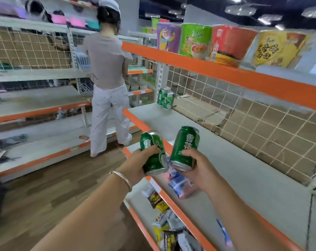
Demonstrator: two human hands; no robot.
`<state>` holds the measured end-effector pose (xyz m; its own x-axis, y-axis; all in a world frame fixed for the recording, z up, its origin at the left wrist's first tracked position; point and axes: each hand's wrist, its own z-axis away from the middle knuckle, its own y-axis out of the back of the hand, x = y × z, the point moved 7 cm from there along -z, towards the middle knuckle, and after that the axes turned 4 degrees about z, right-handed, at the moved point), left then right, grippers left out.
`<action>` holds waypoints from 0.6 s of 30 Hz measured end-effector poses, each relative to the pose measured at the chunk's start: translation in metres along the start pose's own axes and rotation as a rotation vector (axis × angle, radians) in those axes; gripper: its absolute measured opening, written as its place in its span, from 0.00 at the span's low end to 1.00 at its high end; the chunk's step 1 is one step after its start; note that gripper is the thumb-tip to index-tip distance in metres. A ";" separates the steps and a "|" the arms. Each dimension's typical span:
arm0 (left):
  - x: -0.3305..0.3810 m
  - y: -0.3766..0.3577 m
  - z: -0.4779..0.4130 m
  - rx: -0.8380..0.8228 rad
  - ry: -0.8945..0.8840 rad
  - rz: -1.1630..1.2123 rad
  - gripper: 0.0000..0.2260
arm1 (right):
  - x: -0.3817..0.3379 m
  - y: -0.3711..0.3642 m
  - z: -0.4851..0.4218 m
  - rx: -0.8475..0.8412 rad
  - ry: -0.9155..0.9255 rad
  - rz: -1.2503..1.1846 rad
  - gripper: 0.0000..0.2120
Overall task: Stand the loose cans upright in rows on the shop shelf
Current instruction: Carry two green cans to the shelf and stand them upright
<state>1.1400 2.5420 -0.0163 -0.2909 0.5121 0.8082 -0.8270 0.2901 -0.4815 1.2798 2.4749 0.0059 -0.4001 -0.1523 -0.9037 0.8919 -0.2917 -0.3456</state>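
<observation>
While each hand [135, 165] [198, 169] grips a can [153, 153] [185, 147], upright cans [165, 99] far along shelf [217, 151].

Glossy green metal cans [185, 148], matt pale shelf board [226, 160] with smooth orange edge, rough brown cardboard [204, 113] behind wire mesh [262, 124], shiny printed noodle cups [195, 39], wood-look floor [63, 178], polished metal bangle [121, 179]

Right-hand can [185, 148] is showing large white Chinese characters running down its green side, top one reading 雪. Left-hand can [153, 153], just beside it, is showing white print too blurred to read. Yellow noodle tub [278, 49], on the shelf above the cans, is carrying bold dark Chinese characters, illegible.
</observation>
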 end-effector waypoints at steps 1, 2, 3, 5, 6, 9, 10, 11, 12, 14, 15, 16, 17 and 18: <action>0.003 0.006 -0.007 -0.005 0.006 0.007 0.18 | -0.001 -0.006 -0.011 -0.005 0.004 -0.004 0.19; 0.006 0.011 -0.014 -0.009 0.016 0.006 0.19 | -0.003 -0.012 -0.023 -0.015 0.008 -0.012 0.15; 0.009 0.016 -0.023 -0.015 0.030 0.006 0.19 | -0.005 -0.015 -0.036 -0.018 0.009 -0.019 0.12; 0.016 0.025 -0.045 -0.016 0.059 0.018 0.17 | -0.007 -0.020 -0.064 -0.021 0.006 -0.021 0.10; 0.023 0.030 -0.057 -0.011 0.068 0.024 0.15 | -0.009 -0.023 -0.079 -0.027 0.004 -0.014 0.10; 0.050 0.043 -0.099 0.016 0.056 0.025 0.11 | -0.009 -0.030 -0.131 -0.025 -0.011 0.001 0.10; 0.058 0.045 -0.111 0.006 0.054 0.032 0.09 | -0.010 -0.032 -0.147 -0.019 -0.021 0.005 0.09; 0.067 0.050 -0.126 -0.004 0.060 0.032 0.08 | -0.012 -0.034 -0.166 -0.010 -0.030 0.012 0.10; 0.075 0.055 -0.142 -0.007 0.067 0.027 0.08 | -0.014 -0.038 -0.183 -0.003 -0.037 0.019 0.11; 0.090 0.067 -0.173 -0.006 0.070 0.019 0.10 | -0.016 -0.044 -0.216 0.026 -0.051 0.063 0.17; 0.098 0.073 -0.189 0.000 0.067 0.013 0.11 | -0.018 -0.046 -0.232 0.040 -0.056 0.090 0.16; 0.105 0.079 -0.204 0.014 0.069 0.007 0.13 | -0.020 -0.048 -0.247 0.052 -0.055 0.108 0.14; 0.111 0.085 -0.219 0.029 0.073 -0.001 0.13 | -0.022 -0.050 -0.261 0.068 -0.046 0.129 0.12; 0.115 0.090 -0.231 0.041 0.079 -0.012 0.13 | -0.023 -0.050 -0.273 0.088 -0.037 0.158 0.13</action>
<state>1.1435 2.8138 -0.0445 -0.2433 0.5717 0.7835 -0.8497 0.2639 -0.4564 1.3019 2.7508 -0.0249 -0.2656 -0.2364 -0.9347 0.9230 -0.3425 -0.1756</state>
